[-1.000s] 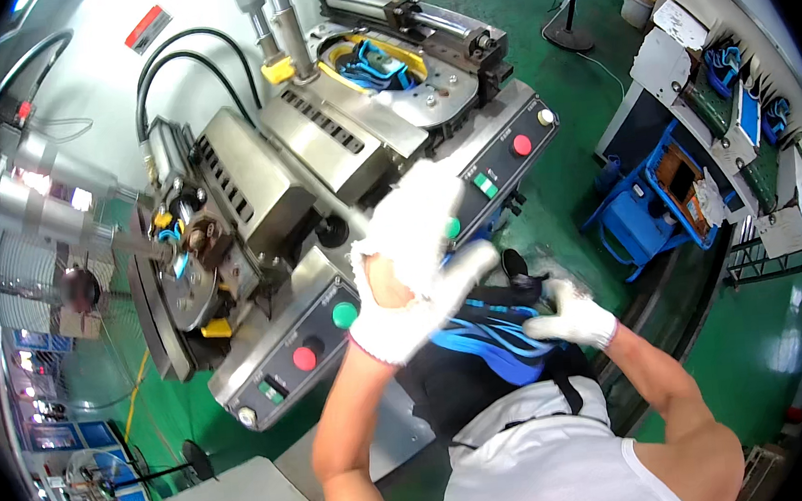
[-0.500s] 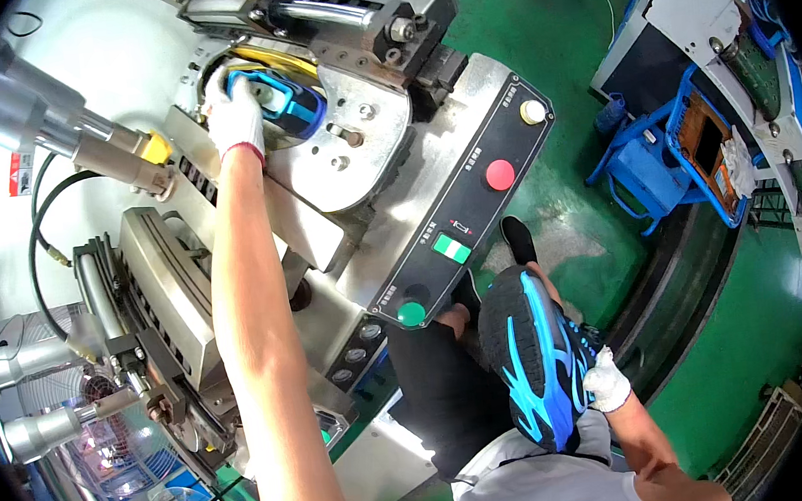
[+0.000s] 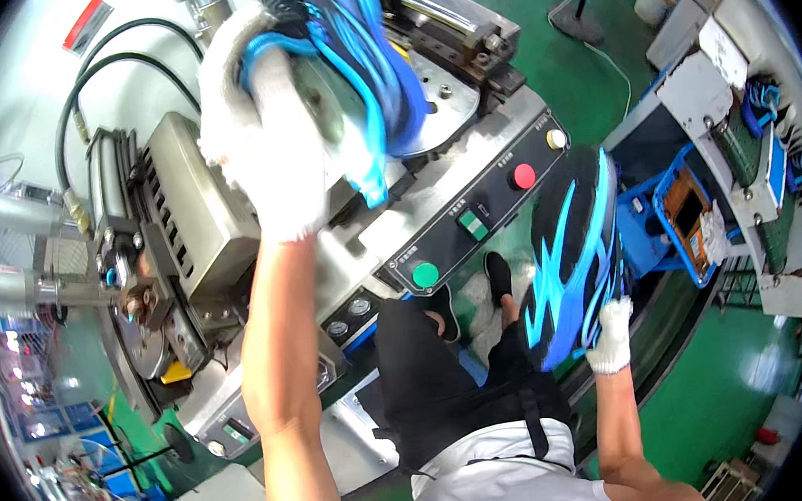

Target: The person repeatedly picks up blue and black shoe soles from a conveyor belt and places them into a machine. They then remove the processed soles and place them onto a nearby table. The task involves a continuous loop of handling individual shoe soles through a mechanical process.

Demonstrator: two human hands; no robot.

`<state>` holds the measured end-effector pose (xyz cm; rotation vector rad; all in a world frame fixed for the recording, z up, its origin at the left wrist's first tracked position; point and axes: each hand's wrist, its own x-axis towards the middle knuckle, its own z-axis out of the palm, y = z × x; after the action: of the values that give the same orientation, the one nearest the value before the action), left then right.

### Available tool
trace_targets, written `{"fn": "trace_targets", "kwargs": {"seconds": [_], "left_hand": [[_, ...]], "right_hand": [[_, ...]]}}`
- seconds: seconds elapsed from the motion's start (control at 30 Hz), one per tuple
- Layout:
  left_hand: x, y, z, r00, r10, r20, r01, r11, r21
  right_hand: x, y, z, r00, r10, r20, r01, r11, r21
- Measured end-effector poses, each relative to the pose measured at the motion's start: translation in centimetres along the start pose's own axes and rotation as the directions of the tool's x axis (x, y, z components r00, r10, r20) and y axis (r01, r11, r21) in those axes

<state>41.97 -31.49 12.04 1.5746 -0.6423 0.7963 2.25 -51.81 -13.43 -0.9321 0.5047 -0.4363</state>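
Note:
My left hand (image 3: 283,151), in a white knitted glove, grips a black and blue shoe (image 3: 398,108) by its collar. The shoe is close to the camera, blurred, and cut off by the top edge; it hangs over the metal machine. A second black shoe (image 3: 568,245) with a blue-patterned sole is in my right hand (image 3: 611,335), also gloved in white. That hand holds it by its side near the lower end, with the sole turned toward me. Beneath the left shoe, the machine's metal plate (image 3: 454,117) shows in part.
A black control panel (image 3: 492,195) with red, green and white buttons runs along the machine's front. A second clamp unit (image 3: 197,206) stands at left with hoses. To the right are a blue stool (image 3: 684,216) and a rack bench (image 3: 745,144) with rollers.
My left hand has come up off the machine toward the camera, carrying the shoe that was in it. My right hand has raised its shoe up and slightly right. The view has shifted.

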Motion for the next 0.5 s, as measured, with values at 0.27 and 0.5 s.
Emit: {"fn": "trace_targets", "kwargs": {"seconds": [0.27, 0.5], "left_hand": [[-19.7, 7.9, -17.2, 0.643, -0.112, 0.758, 0.246, 0.967, -0.067], [-30.9, 7.8, -24.4, 0.510, -0.360, 0.781, 0.409, 0.901, 0.147]], "right_hand": [[16.8, -13.8, 22.8, 0.893, -0.341, 0.294, 0.449, 0.618, -0.646], [34.5, -13.5, 41.8, 0.878, -0.007, 0.479, 0.476, 0.120, -0.871]]}}
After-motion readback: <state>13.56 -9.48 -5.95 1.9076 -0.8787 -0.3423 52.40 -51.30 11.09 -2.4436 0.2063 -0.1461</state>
